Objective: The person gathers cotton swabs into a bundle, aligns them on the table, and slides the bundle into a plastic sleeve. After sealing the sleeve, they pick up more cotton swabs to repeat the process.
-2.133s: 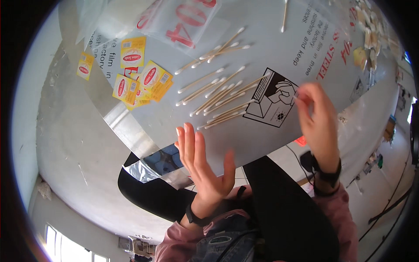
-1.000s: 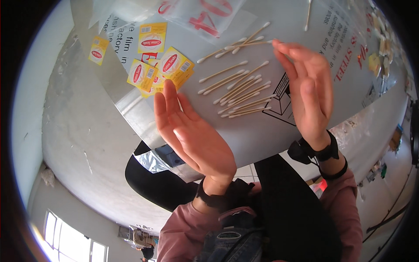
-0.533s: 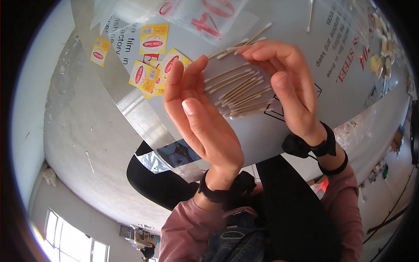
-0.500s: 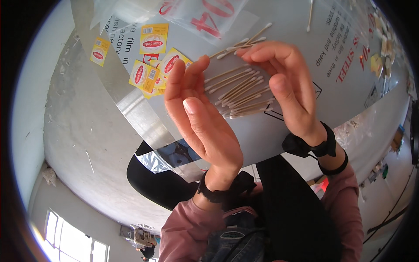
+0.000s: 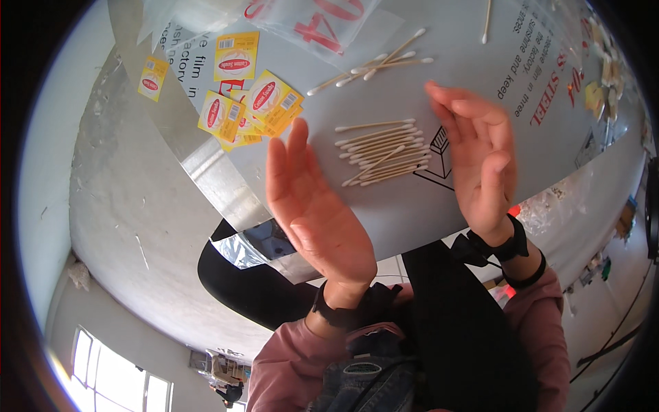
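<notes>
A bundle of cotton swabs (image 5: 384,154) with pale wooden sticks and white tips lies on the grey film-covered table, mostly side by side, with one swab slanting across the others. My left hand (image 5: 319,213) is held upright at the left of the bundle, fingers stretched out and nothing in it. On the other side, my right hand (image 5: 480,158) faces it with its fingers extended and slightly curved, also without anything in it. Neither hand touches the swabs. Beyond the bundle, several loose swabs (image 5: 377,67) lie crossed over one another.
Yellow paper labels (image 5: 273,96) with red ovals are spread at the left, some overlapping. A clear plastic bag (image 5: 309,27) lies at the far side. One more swab (image 5: 487,24) lies far off. Wooden pieces (image 5: 607,75) are heaped at the far right.
Both hands have moved apart from each other, away from the bundle. The swabs between them now lie closer and more evenly lined up than before.
</notes>
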`<state>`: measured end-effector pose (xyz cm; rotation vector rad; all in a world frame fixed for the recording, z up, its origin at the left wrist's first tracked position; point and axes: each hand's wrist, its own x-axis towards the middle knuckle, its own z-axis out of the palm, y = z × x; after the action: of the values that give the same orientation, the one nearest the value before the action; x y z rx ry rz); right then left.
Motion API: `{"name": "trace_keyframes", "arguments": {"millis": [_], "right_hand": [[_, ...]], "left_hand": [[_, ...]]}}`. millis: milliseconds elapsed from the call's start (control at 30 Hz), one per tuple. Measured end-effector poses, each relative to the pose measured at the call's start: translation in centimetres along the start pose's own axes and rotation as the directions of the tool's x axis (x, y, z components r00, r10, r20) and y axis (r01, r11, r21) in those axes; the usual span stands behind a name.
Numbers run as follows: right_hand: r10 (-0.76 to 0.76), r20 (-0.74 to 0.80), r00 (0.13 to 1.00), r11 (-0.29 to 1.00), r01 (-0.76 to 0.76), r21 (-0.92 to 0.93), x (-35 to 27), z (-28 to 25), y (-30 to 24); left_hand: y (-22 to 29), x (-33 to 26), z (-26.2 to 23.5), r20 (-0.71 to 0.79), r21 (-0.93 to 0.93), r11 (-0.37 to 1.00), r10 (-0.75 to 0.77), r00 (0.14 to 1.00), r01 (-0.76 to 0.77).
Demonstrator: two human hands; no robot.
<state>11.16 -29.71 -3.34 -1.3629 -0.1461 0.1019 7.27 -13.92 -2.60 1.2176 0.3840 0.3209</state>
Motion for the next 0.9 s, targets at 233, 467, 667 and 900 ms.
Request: {"name": "trace_keyframes", "arguments": {"millis": [233, 467, 667, 900], "right_hand": [[0.041, 0.064, 0.997, 0.998, -0.044, 0.048, 0.4, 1.5, 0.2], [0.018, 0.021, 1.000, 0.999, -0.018, -0.037, -0.1, -0.1, 0.0], [-0.027, -0.025, 0.999, 0.992, 0.023, -0.126, -0.6, -0.8, -0.3], [-0.036, -0.031, 0.999, 0.992, 0.033, -0.119, -1.0, -1.3, -0.2]], "left_hand": [[0.3, 1.0, 1.8, 0.098, 0.018, 0.997, -0.081, 0.992, 0.079], [1.0, 0.3, -0.2, 0.445, 0.605, 0.721, 0.044, 0.894, -0.337], [-0.8, -1.2, 0.2, 0.626, 0.762, -0.002, -0.253, 0.738, -0.647], [-0.5, -2.3, -1.0, 0.684, 0.706, 0.004, -0.264, 0.680, -0.708]]}}
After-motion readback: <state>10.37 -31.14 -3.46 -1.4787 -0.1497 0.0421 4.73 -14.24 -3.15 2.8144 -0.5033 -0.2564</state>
